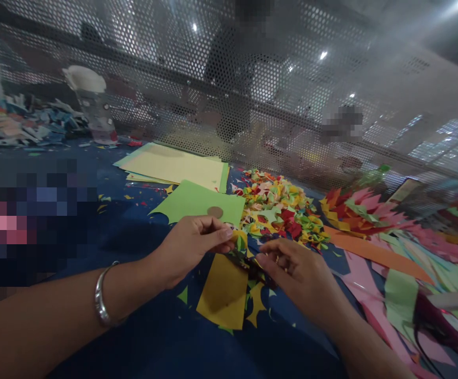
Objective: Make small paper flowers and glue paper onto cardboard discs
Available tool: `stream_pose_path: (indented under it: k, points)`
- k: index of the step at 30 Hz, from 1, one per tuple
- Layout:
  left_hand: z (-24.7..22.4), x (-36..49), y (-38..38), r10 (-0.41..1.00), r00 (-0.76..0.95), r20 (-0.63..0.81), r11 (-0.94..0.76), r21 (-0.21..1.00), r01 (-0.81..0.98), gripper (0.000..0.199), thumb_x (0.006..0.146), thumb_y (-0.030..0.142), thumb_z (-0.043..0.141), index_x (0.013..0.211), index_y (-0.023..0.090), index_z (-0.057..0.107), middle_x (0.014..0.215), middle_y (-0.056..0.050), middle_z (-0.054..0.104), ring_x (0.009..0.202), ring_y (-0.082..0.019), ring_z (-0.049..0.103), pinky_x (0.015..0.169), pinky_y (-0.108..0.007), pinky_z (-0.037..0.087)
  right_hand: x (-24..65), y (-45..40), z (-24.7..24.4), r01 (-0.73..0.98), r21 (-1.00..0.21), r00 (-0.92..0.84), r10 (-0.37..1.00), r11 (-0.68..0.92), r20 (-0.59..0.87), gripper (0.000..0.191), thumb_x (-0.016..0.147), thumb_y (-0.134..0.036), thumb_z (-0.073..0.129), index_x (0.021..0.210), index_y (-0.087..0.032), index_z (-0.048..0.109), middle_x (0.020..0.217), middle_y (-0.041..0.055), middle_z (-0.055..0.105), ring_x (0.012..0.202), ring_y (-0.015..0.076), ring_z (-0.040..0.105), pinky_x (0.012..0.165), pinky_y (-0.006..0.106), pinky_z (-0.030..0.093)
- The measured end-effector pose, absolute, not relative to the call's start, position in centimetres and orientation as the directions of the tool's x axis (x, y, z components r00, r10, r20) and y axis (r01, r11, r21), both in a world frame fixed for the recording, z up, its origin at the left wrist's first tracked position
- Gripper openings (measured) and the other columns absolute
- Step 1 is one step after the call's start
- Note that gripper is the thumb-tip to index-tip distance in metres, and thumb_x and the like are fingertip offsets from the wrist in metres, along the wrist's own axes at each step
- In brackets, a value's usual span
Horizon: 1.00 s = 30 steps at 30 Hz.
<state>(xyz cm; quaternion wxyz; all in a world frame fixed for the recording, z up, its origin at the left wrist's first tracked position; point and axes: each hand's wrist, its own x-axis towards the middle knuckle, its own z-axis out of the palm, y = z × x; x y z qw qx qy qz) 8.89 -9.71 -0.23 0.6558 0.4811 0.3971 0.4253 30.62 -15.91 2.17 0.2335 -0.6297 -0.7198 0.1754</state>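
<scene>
My left hand pinches a small yellow-and-green paper piece between thumb and fingers. Facing it, my right hand is curled around what looks like dark scissors, blurred and mostly hidden by the fingers. The dark part points toward the held paper. Below the hands lies a yellow paper strip, with a yellow offcut beside it. Behind my left hand is a green paper sheet with curved bites cut from its edge. A brown round disc rests on that sheet.
A heap of colourful cut paper lies beyond my hands. Stacked pale sheets sit further back, near a perforated metal screen. Paper strips cover the right side. A clear container and shredded paper stand far left.
</scene>
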Motion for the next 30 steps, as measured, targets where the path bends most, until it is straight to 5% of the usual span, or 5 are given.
stream_pose_path:
  k: [4,14,23,30]
  points:
    - [-0.4,9.0,-9.7,0.932,0.343,-0.114,0.194,0.959,-0.209,0.023,0.073,0.033,0.08,0.071,0.013,0.068,0.068,-0.001,0.067,0.067,-0.01,0.062,0.068,-0.021,0.05,28.9,-14.0,1.9,0.739,-0.653,-0.143,0.985,0.168,0.092,0.03,0.091,-0.045,0.058,0.101,-0.019,0.067,0.068,-0.0007,0.059,0.052,0.0121,0.052,0.047,0.022,0.038]
    - [-0.1,8.7,-9.8,0.871,0.454,-0.186,0.267,0.956,-0.121,0.027,0.077,0.039,0.074,0.072,0.013,0.068,0.071,-0.001,0.066,0.069,-0.011,0.061,0.061,-0.02,0.048,28.7,-13.2,0.4,0.652,-0.718,-0.191,0.969,0.244,0.156,0.022,0.092,-0.032,0.055,0.076,-0.019,0.061,0.061,-0.0034,0.052,0.053,0.0101,0.044,0.049,0.021,0.033]
    - [-0.7,9.2,-9.7,0.883,0.459,-0.103,0.121,0.993,-0.01,0.025,0.073,0.027,0.076,0.088,0.017,0.059,0.078,0.002,0.061,0.069,-0.01,0.056,0.057,-0.02,0.042,28.4,-13.5,0.4,0.628,-0.726,-0.237,0.958,0.278,0.162,0.018,0.09,-0.025,0.055,0.074,-0.019,0.059,0.064,-0.0026,0.05,0.057,0.0112,0.045,0.053,0.022,0.034]
    - [-0.5,9.2,-9.6,0.895,0.447,-0.009,-0.008,0.999,0.037,0.02,0.078,0.024,0.07,0.091,0.018,0.055,0.077,0.003,0.057,0.068,-0.009,0.052,0.057,-0.02,0.04,28.4,-13.8,0.4,0.617,-0.745,-0.237,0.963,0.252,0.129,0.031,0.098,-0.04,0.048,0.08,-0.019,0.062,0.067,-0.0012,0.056,0.056,0.0111,0.049,0.052,0.022,0.036]
